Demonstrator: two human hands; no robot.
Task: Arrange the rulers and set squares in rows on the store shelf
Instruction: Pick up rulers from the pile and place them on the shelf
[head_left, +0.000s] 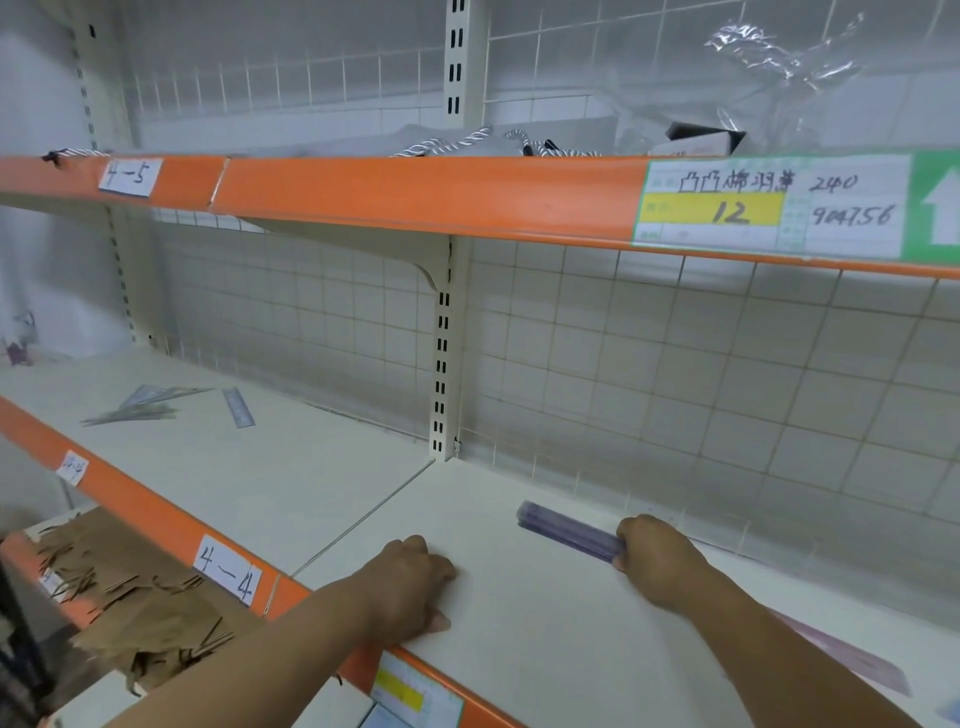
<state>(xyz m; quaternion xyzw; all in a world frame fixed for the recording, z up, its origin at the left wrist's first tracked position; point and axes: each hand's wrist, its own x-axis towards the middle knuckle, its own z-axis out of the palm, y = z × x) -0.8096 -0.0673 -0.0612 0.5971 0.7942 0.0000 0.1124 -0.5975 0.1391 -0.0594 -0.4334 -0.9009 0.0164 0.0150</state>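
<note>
Right hand (655, 556) is gripping purple ruler stack (569, 530), long axis pointing up-left from fist along back of shelf (519, 654); left hand (415, 587) is resting fisted, empty, near front edge

We note both bare forearms reaching over the front edge of the shelf (519, 623), converging slightly. Left hand (410, 587): fingers curled under into a fist, nothing seen in it, thumb flat, resting just inside the front edge. Right hand (655, 557): nearer the back edge, fingers wrapped round one end of a bundle of purple rulers (569, 527), wrist straight.
</note>
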